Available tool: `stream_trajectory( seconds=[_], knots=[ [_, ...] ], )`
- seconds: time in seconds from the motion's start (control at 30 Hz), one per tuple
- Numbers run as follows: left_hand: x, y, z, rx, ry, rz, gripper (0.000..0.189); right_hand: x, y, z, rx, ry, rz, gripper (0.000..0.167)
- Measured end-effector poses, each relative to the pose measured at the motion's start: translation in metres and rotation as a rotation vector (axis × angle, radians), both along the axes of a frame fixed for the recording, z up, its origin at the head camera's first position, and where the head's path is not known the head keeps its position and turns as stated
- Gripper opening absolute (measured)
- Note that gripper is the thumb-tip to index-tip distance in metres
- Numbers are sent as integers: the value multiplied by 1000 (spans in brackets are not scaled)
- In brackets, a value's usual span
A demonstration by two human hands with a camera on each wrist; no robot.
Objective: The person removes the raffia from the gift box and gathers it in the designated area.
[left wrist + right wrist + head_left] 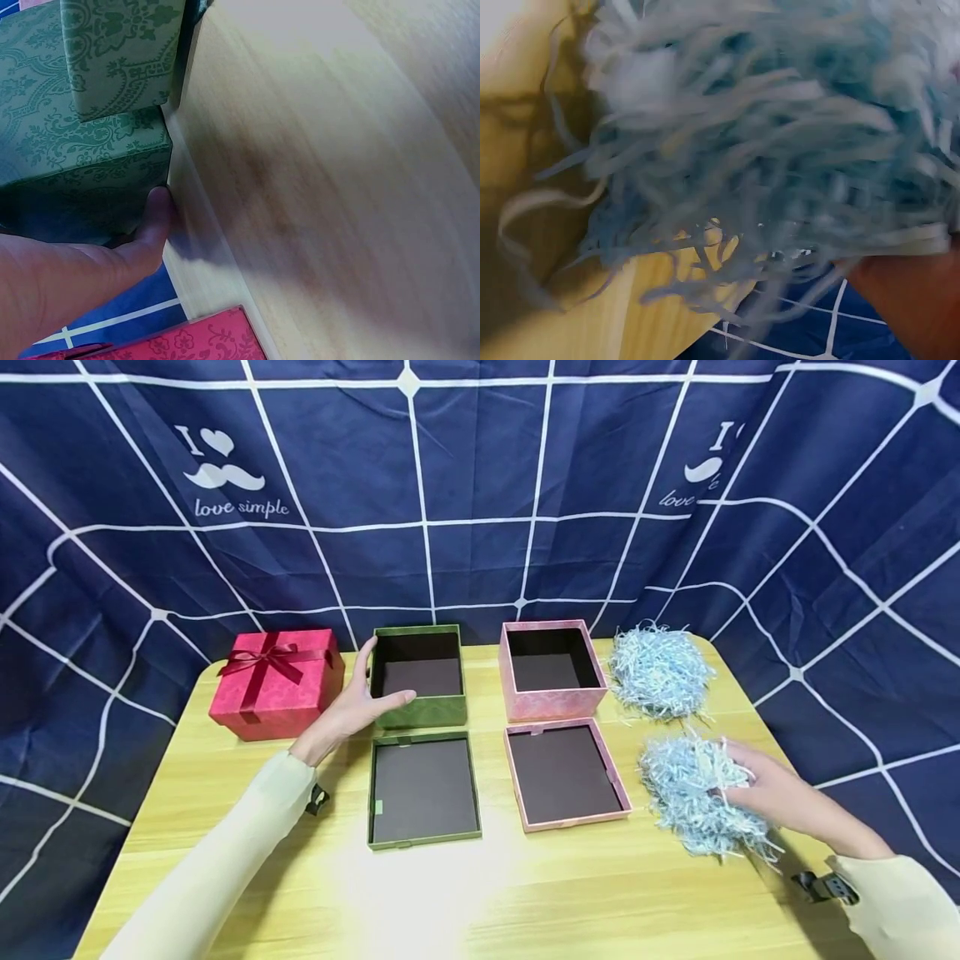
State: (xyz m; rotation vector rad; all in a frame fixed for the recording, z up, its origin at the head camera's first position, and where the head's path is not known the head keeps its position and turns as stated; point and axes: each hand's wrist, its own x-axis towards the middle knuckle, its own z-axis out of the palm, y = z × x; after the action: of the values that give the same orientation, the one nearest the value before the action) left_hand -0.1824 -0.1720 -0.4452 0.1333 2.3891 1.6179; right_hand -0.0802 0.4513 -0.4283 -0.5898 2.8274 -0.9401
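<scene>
My left hand (351, 703) is spread against the left side of an open green box (420, 712), thumb along its front and fingers toward the back corner. In the left wrist view the thumb touches the patterned green box (90, 150) near its edge. My right hand (772, 789) grips a tuft of pale blue shredded paper (693, 793) at the table's right. Strands of that shredded paper (742, 150) fill the right wrist view and hide most of the fingers. A second heap of shredded paper (660, 671) lies behind it.
A green lid (425, 789) lies inside-up before the green box. To the right stand an open pink box (555, 702) and its upturned lid (566, 772). A red gift box (281, 685) with a ribbon bow sits left. A blue curtain (480, 485) hangs behind the wooden table (450, 902).
</scene>
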Motion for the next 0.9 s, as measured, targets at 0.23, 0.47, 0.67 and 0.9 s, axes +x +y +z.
stream_trajectory(
  seconds=[0.23, 0.47, 0.67, 0.9],
  knots=[
    [0, -1, 1, 17, -9, 5, 118, -5, 4, -13, 20, 133, 169, 75],
    [-3, 0, 1, -19, 6, 3, 117, -6, 12, -10, 97, 136, 150, 76],
    [-2, 1, 1, -12, 11, 3, 118, -3, 20, -2, 74, 101, 160, 73],
    [1, 1, 1, 19, 23, -6, 118, -2, 16, 8, -8, 167, 203, 75]
  ],
)
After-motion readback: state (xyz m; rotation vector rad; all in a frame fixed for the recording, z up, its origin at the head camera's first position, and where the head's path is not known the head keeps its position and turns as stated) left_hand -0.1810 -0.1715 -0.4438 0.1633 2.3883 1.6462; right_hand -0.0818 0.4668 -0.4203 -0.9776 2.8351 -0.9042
